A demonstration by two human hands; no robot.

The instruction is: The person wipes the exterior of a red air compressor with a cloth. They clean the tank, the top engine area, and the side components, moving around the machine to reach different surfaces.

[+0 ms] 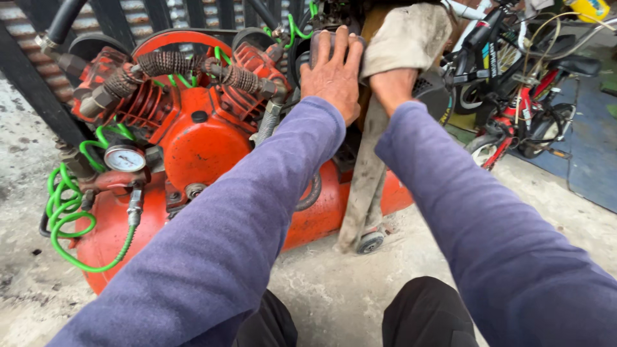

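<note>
An orange air compressor with a finned pump head and a round tank stands in front of me. My left hand lies flat with fingers together on a dark part at the compressor's upper right side. My right hand is mostly hidden under a dirty beige cloth that it grips and presses against the machine. A long strip of the cloth hangs down to the floor. Both arms wear purple sleeves.
A coiled green hose and a round pressure gauge sit at the tank's left end. Bicycles stand at the right on a blue mat. A dark metal gate is behind. Concrete floor lies below my knees.
</note>
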